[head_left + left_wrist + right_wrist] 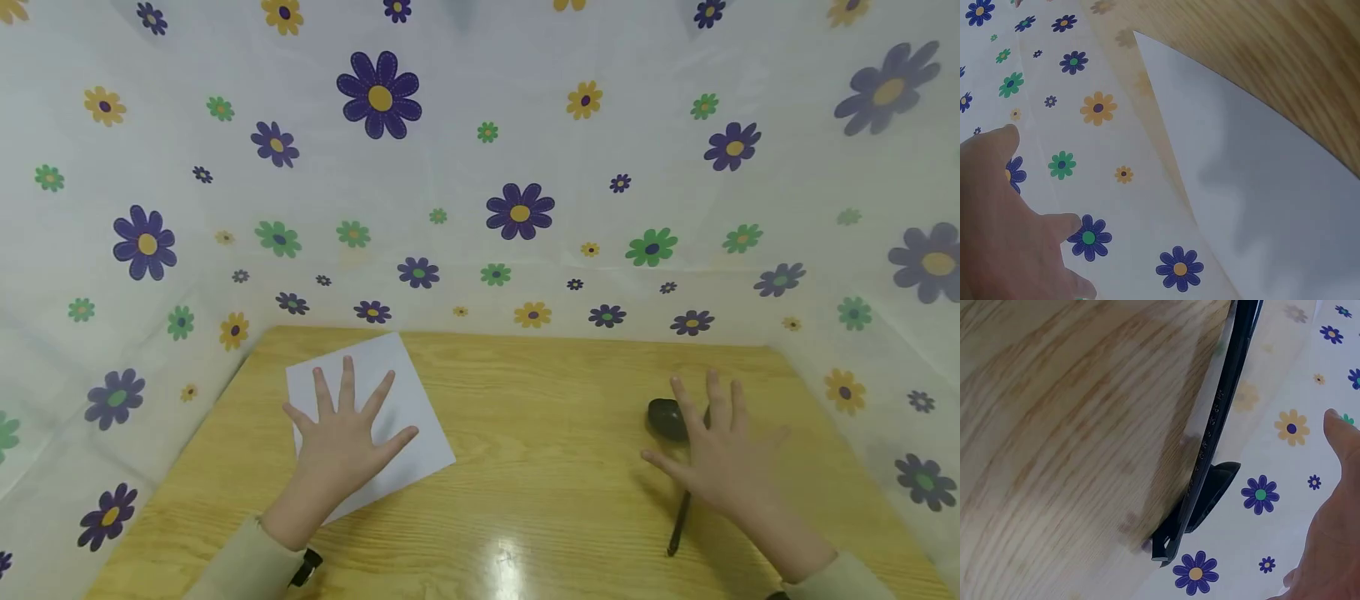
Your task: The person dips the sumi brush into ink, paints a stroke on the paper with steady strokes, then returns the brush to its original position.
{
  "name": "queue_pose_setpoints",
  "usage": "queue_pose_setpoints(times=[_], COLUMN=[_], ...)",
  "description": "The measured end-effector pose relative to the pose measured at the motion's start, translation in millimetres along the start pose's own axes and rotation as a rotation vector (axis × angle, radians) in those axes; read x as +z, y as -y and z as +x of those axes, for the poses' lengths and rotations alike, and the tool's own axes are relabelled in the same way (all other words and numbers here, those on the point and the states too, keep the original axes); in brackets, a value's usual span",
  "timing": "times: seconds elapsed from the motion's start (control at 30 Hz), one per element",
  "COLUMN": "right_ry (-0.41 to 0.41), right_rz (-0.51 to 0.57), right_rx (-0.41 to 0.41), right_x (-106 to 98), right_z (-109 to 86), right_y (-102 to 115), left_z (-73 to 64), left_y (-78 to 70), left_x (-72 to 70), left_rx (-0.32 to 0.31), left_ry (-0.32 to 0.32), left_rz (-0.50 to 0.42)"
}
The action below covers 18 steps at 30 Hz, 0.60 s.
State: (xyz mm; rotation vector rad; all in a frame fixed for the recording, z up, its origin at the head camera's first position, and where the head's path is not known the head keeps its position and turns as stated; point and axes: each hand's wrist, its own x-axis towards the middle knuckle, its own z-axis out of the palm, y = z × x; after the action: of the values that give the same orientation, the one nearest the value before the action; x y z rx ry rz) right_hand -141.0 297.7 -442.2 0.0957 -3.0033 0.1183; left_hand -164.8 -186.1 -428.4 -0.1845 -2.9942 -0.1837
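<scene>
In the head view my left hand spreads its fingers over a white sheet of paper, holding nothing. A faint shadow falls on the sheet, whose corner shows in the left wrist view. On the right, my right hand is spread above a black spoon-like utensil with a rounded bowl and a long thin handle. The hand hides the middle of it. In the right wrist view, the utensil's dark shaft bears raised lettering; no finger touches it there. Whether it is one piece or two, I cannot tell.
A wooden table with light grain lies under both hands. White sheeting with purple, green and orange flowers rises behind it and along both sides. A dark band sits at the left sleeve. Glare shows near the front.
</scene>
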Motion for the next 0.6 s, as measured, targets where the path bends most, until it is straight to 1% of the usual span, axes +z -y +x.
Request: queue_pose_setpoints(times=[0.13,0.27,0.6], right_ry=[-0.023,-0.055,-0.132], right_rz=[0.004,-0.03,-0.077], right_rx=[-0.005,-0.023,-0.092], right_x=[1.7,1.4,-6.0], right_z=[1.0,0.8,2.0], right_y=[-2.4,-4.9,-12.2], left_z=[0.9,1.1,-0.3], left_y=[3.4,7.8,17.5], left_x=[1.2,1.7,-0.6], left_rx=[0.0,-0.003,0.001], left_ry=[0.001,0.013,0.028], left_rz=[0.004,0.011,-0.008])
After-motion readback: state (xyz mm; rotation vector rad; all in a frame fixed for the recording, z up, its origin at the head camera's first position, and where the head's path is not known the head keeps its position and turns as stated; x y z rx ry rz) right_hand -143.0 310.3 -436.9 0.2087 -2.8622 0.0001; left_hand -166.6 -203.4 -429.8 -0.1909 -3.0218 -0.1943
